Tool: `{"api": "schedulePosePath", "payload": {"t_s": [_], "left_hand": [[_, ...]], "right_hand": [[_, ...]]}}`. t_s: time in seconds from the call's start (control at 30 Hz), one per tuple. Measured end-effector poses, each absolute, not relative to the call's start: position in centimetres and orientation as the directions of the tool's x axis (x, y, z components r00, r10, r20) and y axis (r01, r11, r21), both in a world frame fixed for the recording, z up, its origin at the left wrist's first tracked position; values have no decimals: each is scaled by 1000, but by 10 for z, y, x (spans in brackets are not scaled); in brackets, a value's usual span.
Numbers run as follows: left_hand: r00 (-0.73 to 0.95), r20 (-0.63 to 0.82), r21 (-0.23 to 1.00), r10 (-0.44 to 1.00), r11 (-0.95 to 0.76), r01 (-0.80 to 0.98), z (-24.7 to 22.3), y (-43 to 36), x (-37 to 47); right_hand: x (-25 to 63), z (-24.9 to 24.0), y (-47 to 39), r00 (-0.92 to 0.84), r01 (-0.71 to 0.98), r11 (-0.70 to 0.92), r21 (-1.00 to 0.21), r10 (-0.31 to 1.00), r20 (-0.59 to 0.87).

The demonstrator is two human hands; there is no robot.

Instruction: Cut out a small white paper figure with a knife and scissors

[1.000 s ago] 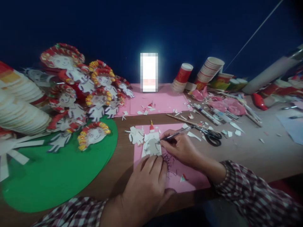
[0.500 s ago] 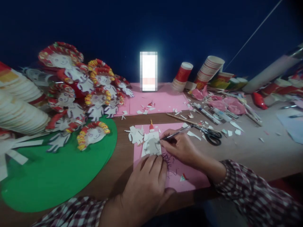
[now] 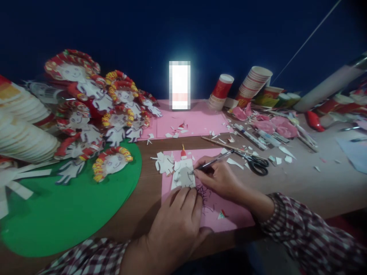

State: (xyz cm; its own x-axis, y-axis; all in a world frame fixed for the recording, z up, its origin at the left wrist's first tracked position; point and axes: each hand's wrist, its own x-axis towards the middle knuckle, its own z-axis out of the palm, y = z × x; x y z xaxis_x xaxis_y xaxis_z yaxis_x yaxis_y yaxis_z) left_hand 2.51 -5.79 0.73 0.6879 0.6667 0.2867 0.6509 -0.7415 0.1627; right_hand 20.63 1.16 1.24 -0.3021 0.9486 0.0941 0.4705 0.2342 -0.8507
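My right hand [image 3: 219, 176] pinches a dark pen [image 3: 214, 159], its tip at the right edge of a white paper piece [image 3: 177, 166]. On top of that piece lies a paper figure cutout [image 3: 185, 176] shaped like a small body. The fingers of my left hand [image 3: 179, 217] lie flat over the lower end of the paper and press it down; the thumb sticks out to the right. Under both is a pink sheet [image 3: 229, 221] with dark pen scribbles. Another white figure cutout [image 3: 164, 164] rests just left of the paper.
Black-handled scissors [image 3: 258, 166], a wooden stick [image 3: 220, 143], markers [image 3: 250, 137] and paper scraps lie to the right. Several paper dolls [image 3: 113, 164] and a green sheet [image 3: 86, 217] are at left. Paper cups [image 3: 254, 86] stand behind, near a glowing, pixelated screen [image 3: 179, 82].
Both hands stay in the same place. The back end of the pen has tipped up very slightly.
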Motion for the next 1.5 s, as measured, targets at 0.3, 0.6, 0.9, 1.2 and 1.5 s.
{"api": "schedulePosePath", "payload": {"t_s": [0.3,0.6,0.9,1.2,1.5], "left_hand": [[685,300,149,663,-742,653,6,-57,26],[694,278,140,664,-743,654,7,-58,26],[687,301,135,661,-743,656,6,-57,26],[685,305,143,661,-743,654,7,-58,26],[675,335,139,657,-743,654,6,-56,27]], "right_hand": [[207,13,11,-309,474,233,-849,947,87],[207,13,11,-311,475,238,-847,946,92],[208,15,11,-321,472,231,-851,944,78],[208,15,11,-325,473,230,-850,943,74],[208,13,10,-332,445,201,-873,942,47]]}}
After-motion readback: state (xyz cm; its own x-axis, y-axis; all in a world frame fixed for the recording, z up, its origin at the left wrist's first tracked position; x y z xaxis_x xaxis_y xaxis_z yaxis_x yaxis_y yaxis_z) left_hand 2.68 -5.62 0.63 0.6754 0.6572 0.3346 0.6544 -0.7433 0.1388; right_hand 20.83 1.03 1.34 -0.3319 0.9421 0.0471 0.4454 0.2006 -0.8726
